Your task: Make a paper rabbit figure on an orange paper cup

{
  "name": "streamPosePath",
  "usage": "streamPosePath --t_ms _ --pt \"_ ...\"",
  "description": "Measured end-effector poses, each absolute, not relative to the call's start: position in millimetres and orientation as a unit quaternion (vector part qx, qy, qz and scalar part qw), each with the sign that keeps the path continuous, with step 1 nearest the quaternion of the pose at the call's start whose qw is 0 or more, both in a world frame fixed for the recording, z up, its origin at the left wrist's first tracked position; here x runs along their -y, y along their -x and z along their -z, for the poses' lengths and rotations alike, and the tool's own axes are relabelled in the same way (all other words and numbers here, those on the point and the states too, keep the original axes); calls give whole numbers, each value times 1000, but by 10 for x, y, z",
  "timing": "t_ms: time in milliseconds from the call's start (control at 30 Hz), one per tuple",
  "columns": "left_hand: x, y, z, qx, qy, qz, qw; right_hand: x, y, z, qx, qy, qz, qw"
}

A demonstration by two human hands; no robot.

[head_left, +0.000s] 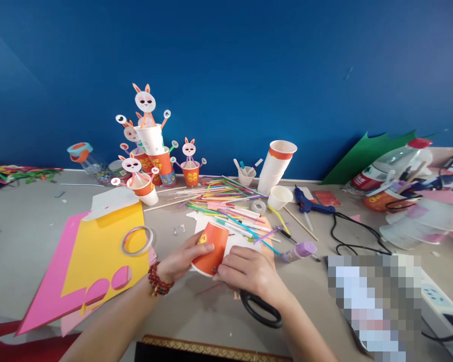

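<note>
My left hand (183, 260) grips an orange paper cup (211, 246), held tilted above the table near its front edge. My right hand (249, 271) is closed round black-handled scissors (260, 307), its fingers pressed against the cup's lower side; the blades are hidden behind the hand and cup. A red bead bracelet (157, 281) circles my left wrist. Beneath the cup lies a white paper sheet (241, 241).
Yellow and pink card sheets (98, 251) with a tape ring (137, 240) lie left. Behind are bunny-decorated cups (151, 151), coloured straws (226, 203), a stack of paper cups (277, 166), a blue glue gun (309, 205), a purple glue stick (300, 250) and clutter at right.
</note>
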State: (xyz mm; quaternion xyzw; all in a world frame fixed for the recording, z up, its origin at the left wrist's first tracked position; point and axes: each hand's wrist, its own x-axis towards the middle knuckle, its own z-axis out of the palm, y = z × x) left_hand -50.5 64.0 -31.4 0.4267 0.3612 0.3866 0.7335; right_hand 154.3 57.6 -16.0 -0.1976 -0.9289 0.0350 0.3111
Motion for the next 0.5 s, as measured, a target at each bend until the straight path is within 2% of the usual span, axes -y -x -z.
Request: streamPosePath --t_ms 100,267,500 --pt "-646 519 340 -351 -417 -389 743 -582 -1558 171 933 193 -48 299" --pt "-683 510 328 -329 -403 -299 800 -558 -1548 148 946 166 -74 269" --pt "-729 527 418 -324 -387 -237 830 -505 -1542 106 957 164 -54 234"
